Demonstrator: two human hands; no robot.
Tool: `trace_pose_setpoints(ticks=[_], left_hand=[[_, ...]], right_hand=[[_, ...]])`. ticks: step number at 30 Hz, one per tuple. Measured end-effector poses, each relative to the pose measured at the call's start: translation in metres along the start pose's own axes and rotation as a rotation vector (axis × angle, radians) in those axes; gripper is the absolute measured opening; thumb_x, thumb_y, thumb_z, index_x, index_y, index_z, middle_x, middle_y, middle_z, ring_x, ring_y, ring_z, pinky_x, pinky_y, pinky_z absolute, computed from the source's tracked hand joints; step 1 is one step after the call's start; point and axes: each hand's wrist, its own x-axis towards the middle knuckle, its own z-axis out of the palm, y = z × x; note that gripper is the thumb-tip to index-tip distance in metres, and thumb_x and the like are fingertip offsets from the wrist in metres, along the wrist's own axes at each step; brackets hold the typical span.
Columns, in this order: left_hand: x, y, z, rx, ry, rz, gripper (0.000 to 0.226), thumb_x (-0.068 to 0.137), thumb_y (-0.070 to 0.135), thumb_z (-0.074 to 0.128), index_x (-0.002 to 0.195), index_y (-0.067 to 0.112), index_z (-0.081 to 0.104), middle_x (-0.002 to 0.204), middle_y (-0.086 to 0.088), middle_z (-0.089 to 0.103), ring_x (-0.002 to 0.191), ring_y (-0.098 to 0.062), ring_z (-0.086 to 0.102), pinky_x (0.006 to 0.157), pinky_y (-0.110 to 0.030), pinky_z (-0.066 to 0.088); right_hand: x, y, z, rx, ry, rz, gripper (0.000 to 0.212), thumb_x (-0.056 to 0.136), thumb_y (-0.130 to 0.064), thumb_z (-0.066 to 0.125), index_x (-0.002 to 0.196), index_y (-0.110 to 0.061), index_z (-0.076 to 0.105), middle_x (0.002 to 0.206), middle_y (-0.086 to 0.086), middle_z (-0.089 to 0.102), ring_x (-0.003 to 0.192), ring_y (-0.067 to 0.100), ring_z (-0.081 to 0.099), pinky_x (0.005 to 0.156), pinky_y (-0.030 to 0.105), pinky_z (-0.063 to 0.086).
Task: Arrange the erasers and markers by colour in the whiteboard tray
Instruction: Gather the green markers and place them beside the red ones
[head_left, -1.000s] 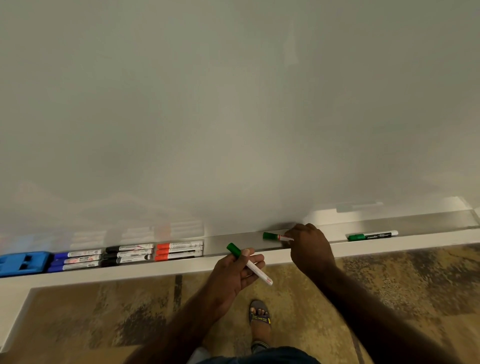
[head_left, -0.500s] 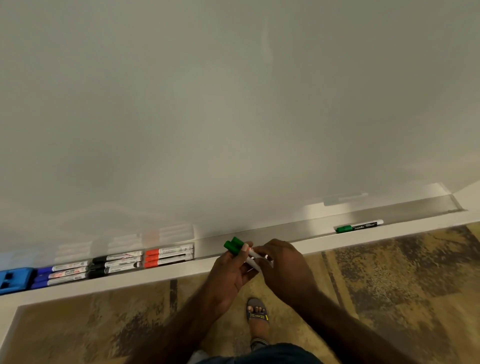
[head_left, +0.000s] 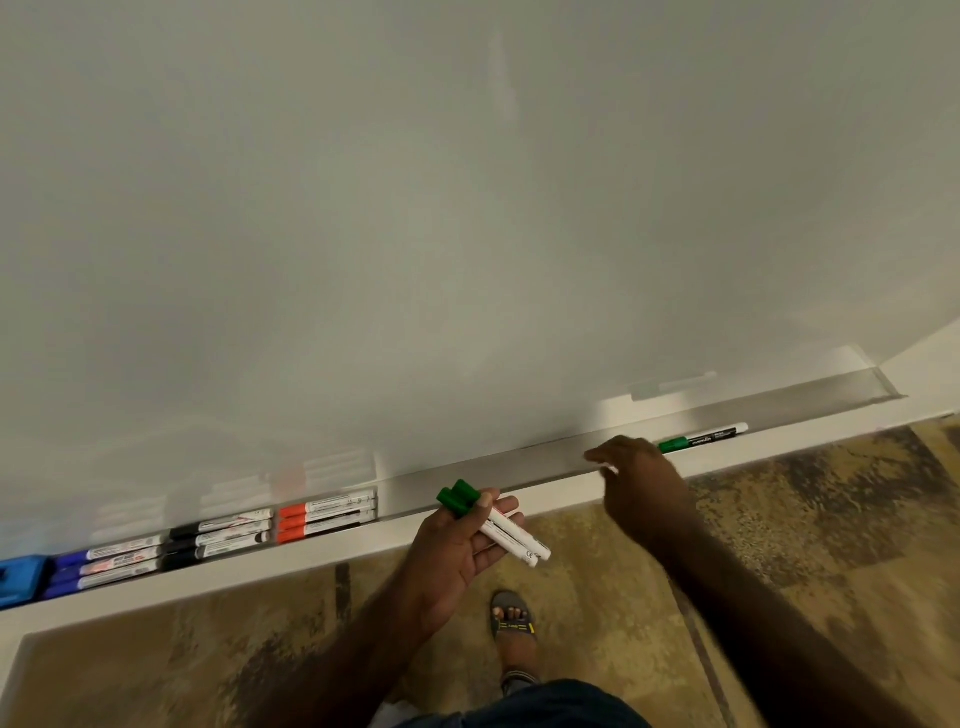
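Observation:
My left hand (head_left: 457, 545) holds two green-capped markers (head_left: 493, 522) side by side, just in front of the whiteboard tray (head_left: 519, 467). My right hand (head_left: 641, 486) hovers over the tray's front edge with fingers spread and nothing in it, just left of a third green marker (head_left: 704, 437) lying in the tray. At the tray's left lie grouped red markers (head_left: 327, 514), black markers (head_left: 218, 540) and blue markers (head_left: 101, 566), with a blue eraser (head_left: 21, 577) at the far left.
The large whiteboard (head_left: 467, 208) fills the upper view. A white ledge (head_left: 260, 571) runs under the tray. Below are patterned brown carpet (head_left: 779, 519) and my sandalled foot (head_left: 511, 618). The tray ends at the right near a wall corner (head_left: 893, 389).
My right hand picked the second green marker from the tray, passed it to my left hand, then moved right, empty, toward the last green marker. The view shifted right.

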Motion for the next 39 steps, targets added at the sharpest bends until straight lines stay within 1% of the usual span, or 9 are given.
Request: trace_pose_setpoints(ticks=[6, 12, 18, 24, 27, 30, 33, 36, 39], left_hand=[[-0.001, 0.0, -0.003, 0.033, -0.002, -0.009, 0.045, 0.095, 0.024, 0.059, 0.133, 0.0, 0.055, 0.129, -0.016, 0.07, 0.122, -0.036, 0.065, 0.104, -0.053, 0.051], [-0.001, 0.0, 0.0, 0.02, -0.005, -0.021, 0.041, 0.096, 0.022, 0.056, 0.131, 0.001, 0.055, 0.129, -0.018, 0.069, 0.121, -0.035, 0.066, 0.102, -0.051, 0.053], [-0.001, 0.0, 0.007, 0.031, 0.004, -0.039, 0.038, 0.1, 0.02, 0.053, 0.131, -0.001, 0.055, 0.128, -0.018, 0.07, 0.121, -0.035, 0.066, 0.103, -0.052, 0.051], [-0.002, 0.005, 0.013, 0.039, -0.006, -0.037, 0.044, 0.096, 0.022, 0.055, 0.134, -0.002, 0.053, 0.13, -0.018, 0.069, 0.121, -0.035, 0.066, 0.093, -0.043, 0.06], [-0.002, 0.008, 0.015, 0.027, -0.002, -0.032, 0.04, 0.104, 0.017, 0.048, 0.138, -0.004, 0.049, 0.132, -0.02, 0.067, 0.123, -0.036, 0.064, 0.096, -0.045, 0.058], [-0.004, 0.008, 0.018, 0.027, 0.004, -0.028, 0.038, 0.105, 0.015, 0.045, 0.138, -0.005, 0.048, 0.132, -0.021, 0.066, 0.123, -0.037, 0.064, 0.097, -0.046, 0.057], [-0.004, 0.008, 0.019, 0.029, 0.011, -0.031, 0.037, 0.105, 0.015, 0.045, 0.137, -0.003, 0.049, 0.132, -0.02, 0.067, 0.123, -0.036, 0.064, 0.098, -0.047, 0.056], [-0.004, 0.008, 0.02, 0.005, 0.027, -0.032, 0.039, 0.103, 0.016, 0.048, 0.137, -0.003, 0.049, 0.131, -0.02, 0.068, 0.122, -0.036, 0.065, 0.098, -0.047, 0.056], [-0.006, 0.006, 0.021, -0.041, 0.036, -0.037, 0.042, 0.099, 0.018, 0.054, 0.136, -0.003, 0.051, 0.13, -0.02, 0.068, 0.121, -0.035, 0.066, 0.099, -0.048, 0.056]], right_hand=[[0.022, 0.061, -0.025, -0.239, 0.014, 0.044, 0.058, 0.07, 0.011, 0.058, 0.12, -0.015, 0.073, 0.121, 0.004, 0.071, 0.11, 0.028, 0.057, 0.09, 0.041, 0.053], [0.029, 0.086, -0.037, -0.343, -0.052, 0.089, 0.058, 0.072, 0.005, 0.06, 0.123, -0.019, 0.071, 0.129, 0.002, 0.068, 0.12, 0.027, 0.055, 0.097, 0.041, 0.049], [0.027, 0.097, -0.041, -0.373, -0.067, 0.07, 0.056, 0.073, 0.002, 0.062, 0.112, -0.037, 0.073, 0.122, -0.008, 0.066, 0.114, 0.022, 0.055, 0.093, 0.037, 0.043], [0.029, 0.098, -0.039, -0.416, -0.033, 0.054, 0.05, 0.077, -0.001, 0.062, 0.114, -0.033, 0.073, 0.118, -0.006, 0.069, 0.11, 0.022, 0.054, 0.092, 0.039, 0.044], [0.031, 0.092, -0.04, -0.423, -0.032, 0.05, 0.045, 0.082, -0.004, 0.065, 0.118, -0.03, 0.073, 0.118, -0.006, 0.069, 0.111, 0.023, 0.053, 0.091, 0.038, 0.043], [0.027, 0.073, -0.043, -0.329, 0.012, -0.005, 0.038, 0.085, -0.005, 0.067, 0.115, -0.027, 0.075, 0.112, -0.005, 0.071, 0.105, 0.022, 0.054, 0.088, 0.038, 0.046], [0.018, 0.039, -0.044, -0.076, 0.045, -0.067, 0.033, 0.089, -0.006, 0.068, 0.116, -0.024, 0.075, 0.102, -0.002, 0.072, 0.092, 0.02, 0.059, 0.077, 0.033, 0.048], [0.007, 0.0, -0.041, 0.161, -0.059, -0.118, 0.032, 0.094, -0.015, 0.07, 0.125, -0.023, 0.071, 0.101, -0.004, 0.068, 0.084, 0.01, 0.063, 0.073, 0.027, 0.052], [-0.003, -0.031, -0.034, 0.406, -0.19, -0.072, 0.041, 0.087, -0.024, 0.08, 0.126, -0.027, 0.068, 0.103, -0.011, 0.071, 0.084, 0.001, 0.067, 0.075, 0.023, 0.058]])
